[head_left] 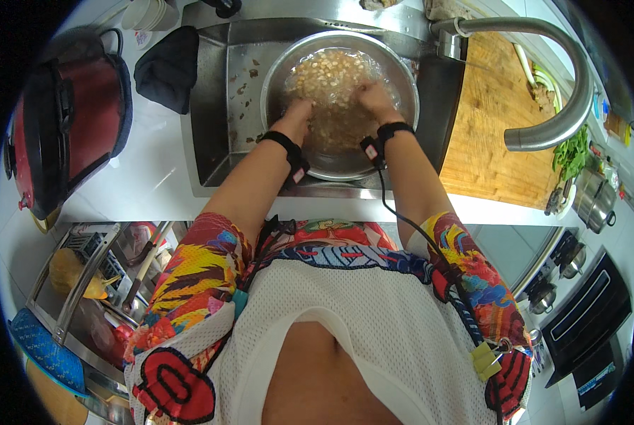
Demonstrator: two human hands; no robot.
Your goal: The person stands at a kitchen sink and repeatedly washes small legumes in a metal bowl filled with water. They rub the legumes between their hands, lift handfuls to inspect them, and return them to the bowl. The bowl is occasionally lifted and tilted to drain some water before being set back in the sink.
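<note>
A round metal basin stands in the steel sink. Cloudy water fills it, with many small pale pieces, perhaps beans or kernels, gathered in its far half. My left hand dips into the left side of the water. On the right, my right hand reaches in among the pieces. The murky water hides the fingers of both hands, so I cannot see what they hold. Black straps with small boxes circle both wrists.
The curved faucet arches over a wooden cutting board on the right, with green vegetables beyond it. Left of the sink are a black cloth and a red cooker. An open drawer sits below, left.
</note>
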